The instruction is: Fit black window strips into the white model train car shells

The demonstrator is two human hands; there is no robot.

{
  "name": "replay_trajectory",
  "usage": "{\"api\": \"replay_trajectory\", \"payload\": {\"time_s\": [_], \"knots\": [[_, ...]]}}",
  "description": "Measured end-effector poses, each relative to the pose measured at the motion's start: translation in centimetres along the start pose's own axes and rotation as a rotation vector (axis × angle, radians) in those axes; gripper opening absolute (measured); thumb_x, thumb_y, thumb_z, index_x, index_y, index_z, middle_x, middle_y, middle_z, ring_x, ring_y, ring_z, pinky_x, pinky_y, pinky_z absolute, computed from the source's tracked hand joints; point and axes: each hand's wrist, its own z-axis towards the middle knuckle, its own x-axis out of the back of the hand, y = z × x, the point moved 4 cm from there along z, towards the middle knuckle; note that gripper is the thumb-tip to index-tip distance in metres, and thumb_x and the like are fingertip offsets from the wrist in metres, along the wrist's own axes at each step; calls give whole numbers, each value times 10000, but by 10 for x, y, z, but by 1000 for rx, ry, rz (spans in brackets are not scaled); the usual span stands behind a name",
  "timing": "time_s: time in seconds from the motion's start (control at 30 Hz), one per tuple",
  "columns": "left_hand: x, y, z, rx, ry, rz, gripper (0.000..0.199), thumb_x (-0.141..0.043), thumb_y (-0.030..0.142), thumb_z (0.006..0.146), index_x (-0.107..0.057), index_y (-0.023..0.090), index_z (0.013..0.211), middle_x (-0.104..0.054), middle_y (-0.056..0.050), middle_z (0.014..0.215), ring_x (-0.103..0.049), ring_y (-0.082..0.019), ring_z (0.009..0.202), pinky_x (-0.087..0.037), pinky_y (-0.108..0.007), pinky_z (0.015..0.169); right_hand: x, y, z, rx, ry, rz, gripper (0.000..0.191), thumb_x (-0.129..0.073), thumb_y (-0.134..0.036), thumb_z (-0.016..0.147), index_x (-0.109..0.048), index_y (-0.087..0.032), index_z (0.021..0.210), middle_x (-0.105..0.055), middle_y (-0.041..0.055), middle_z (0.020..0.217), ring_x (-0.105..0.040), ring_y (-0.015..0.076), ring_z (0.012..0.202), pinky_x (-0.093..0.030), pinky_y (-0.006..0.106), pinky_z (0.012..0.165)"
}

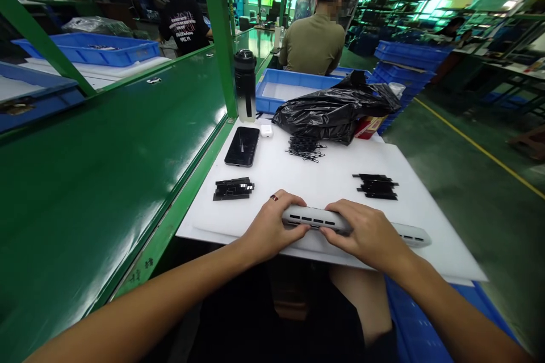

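Note:
Between my two hands is a slim light-grey casing (317,219) with a row of dark rectangular slots along its edge. My left hand (276,222) pinches its left end, thumb below and fingers on top. On the right end, my right hand (361,229) grips it the same way. A similar slotted grey casing (414,235) lies on the white board, partly hidden behind my right hand. Farther left sits a pile of flat black strips (233,188); another stack of black strips (377,186) lies to the right. Small black frame-like pieces (305,148) are heaped at the back middle.
A phone (242,146), a white earbud case (266,130) and a dark bottle (245,85) stand along the left. Behind the pieces are a black plastic bag (327,110) and a blue tray (267,103). A green partition (128,147) borders the left; two people sit beyond.

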Motion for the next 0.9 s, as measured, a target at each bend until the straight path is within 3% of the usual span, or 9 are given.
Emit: {"api": "replay_trajectory", "payload": {"time_s": [0.13,0.27,0.37,0.43,0.53,0.7,0.9], "knots": [[4,-7,4,107,32,-208,361,-597,398,917,-545,222,1228,-606,-78,1217,-628,-232,1074,-515,-358,905,-2,-1,0,100,29,-81,259,-659,-284,864,-544,-193,1077,-685,93,1066,-659,261,915,-505,385,764],[0,-20,10,285,-29,-439,377,-514,504,946,-518,208,1181,-687,-63,977,-723,-212,749,-580,-326,644,-5,-1,7,116,66,-100,233,-683,-263,849,-523,-197,1005,-669,108,1033,-638,271,905,-495,407,791],[-1,-22,13,297,-62,-423,293,-553,458,933,-569,181,1028,-689,-42,921,-732,-189,663,-562,-277,610,-2,7,25,97,-74,2,382,-732,-409,807,-555,-211,1081,-685,67,997,-643,251,868,-510,384,772],[1,-20,12,269,-62,-376,255,-553,417,938,-592,174,1007,-682,-32,938,-729,-164,640,-550,-254,623,4,22,45,69,-139,70,322,-661,-456,859,-607,-238,1089,-704,43,1031,-654,230,911,-517,352,788],[5,-16,11,225,-50,-351,244,-539,387,949,-596,181,1068,-671,-31,989,-715,-131,606,-542,-239,626,9,64,84,-32,-80,29,243,-495,-375,958,-691,-239,1007,-735,40,1014,-669,220,899,-513,353,795],[5,-19,11,196,-79,-395,251,-560,376,940,-578,195,1112,-638,-49,1083,-700,-118,619,-572,-258,639,-13,126,130,-58,-67,-23,258,-529,-264,898,-735,-222,1048,-726,81,1068,-679,245,882,-527,382,792],[3,-22,12,175,-141,-466,238,-559,378,941,-591,185,1077,-656,-53,1013,-676,-137,698,-599,-291,681,-20,128,134,-65,-7,-28,220,-549,-270,866,-754,-211,919,-725,93,1023,-668,273,935,-514,369,781]]}}
